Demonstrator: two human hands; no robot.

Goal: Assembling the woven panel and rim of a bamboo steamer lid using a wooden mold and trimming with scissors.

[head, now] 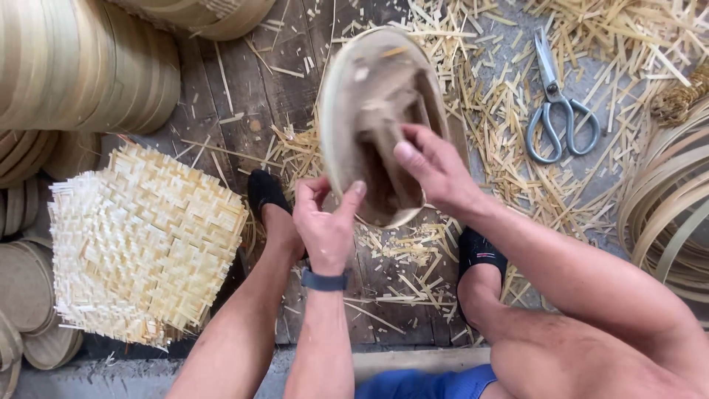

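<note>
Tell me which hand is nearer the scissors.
Right. The right hand grips the round frame on the side facing the scissors; the left hand holds its lower edge, farther away.

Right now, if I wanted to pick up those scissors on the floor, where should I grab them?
Probably by the two handle loops, coming from the near side. The scissors lie flat among bamboo scraps, closed blades pointing away and loops toward the person, right of the right hand. The loops are rounded; the blades are thin and sharp.

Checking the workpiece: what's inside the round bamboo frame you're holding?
Right hand fingers press a woven mat into the round bamboo frame; left hand grips its rim. Beneath the mat is covered.
</note>
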